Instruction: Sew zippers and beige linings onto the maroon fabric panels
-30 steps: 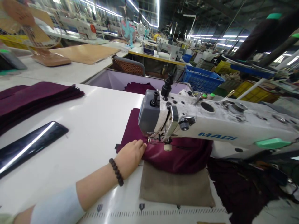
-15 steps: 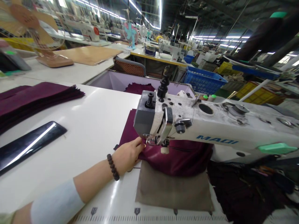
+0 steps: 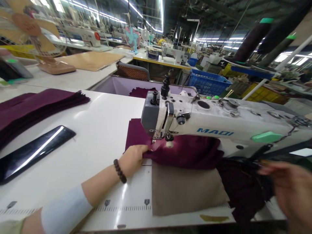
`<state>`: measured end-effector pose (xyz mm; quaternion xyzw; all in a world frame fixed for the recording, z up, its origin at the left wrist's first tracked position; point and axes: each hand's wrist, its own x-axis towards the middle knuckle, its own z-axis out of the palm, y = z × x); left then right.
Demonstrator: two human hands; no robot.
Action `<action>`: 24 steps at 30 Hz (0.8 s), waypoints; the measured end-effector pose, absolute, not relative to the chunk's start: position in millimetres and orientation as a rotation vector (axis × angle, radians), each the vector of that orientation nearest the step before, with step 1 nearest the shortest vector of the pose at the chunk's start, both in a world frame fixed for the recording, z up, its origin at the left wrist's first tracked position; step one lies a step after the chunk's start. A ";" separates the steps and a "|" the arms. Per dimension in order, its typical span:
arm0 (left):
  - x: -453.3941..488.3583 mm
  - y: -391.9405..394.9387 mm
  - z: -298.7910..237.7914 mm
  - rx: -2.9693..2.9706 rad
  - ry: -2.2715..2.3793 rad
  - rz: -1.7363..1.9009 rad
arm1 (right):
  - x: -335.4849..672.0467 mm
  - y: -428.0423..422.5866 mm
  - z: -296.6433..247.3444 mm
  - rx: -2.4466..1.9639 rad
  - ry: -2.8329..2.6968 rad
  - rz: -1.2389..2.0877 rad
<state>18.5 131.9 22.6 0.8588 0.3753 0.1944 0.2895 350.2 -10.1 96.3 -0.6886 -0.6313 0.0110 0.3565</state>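
"So, head view: what's around the maroon cloth (image 3: 190, 152)?"

"It sits under the sewing machine (image 3: 212, 118), whose head (image 3: 149, 115) hides part of it, and overlaps a grey-brown panel (image 3: 187, 190). Left on the tabletop (image 3: 109, 120): a glossy dark strip (image 3: 36, 154) and a maroon stack (image 3: 41, 104); beyond, a blue basket (image 3: 209, 83)."

"And the hands?"

"The left hand (image 3: 134, 159) pinches the cloth's edge. The right hand (image 3: 292, 185), blurred, is near a dark fabric heap (image 3: 246, 191); whether it holds anything, I can't tell."

"Any writing?"

"Blue letters (image 3: 214, 132) on the machine read MAQI; the tabletop's printed scale (image 3: 129, 208) shows a 0."
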 end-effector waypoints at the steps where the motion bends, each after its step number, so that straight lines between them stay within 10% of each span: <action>1: 19.7 136.1 25.3 2.254 1.033 0.525 | 323.6 -5.8 85.2 -1.734 -1.761 0.170; 5: 26.5 155.0 28.9 2.176 1.038 0.513 | 223.0 19.8 52.3 -1.726 -2.296 0.705; 24: 43.2 131.5 28.9 2.493 1.328 0.332 | 197.6 56.6 45.7 -1.852 -2.151 1.058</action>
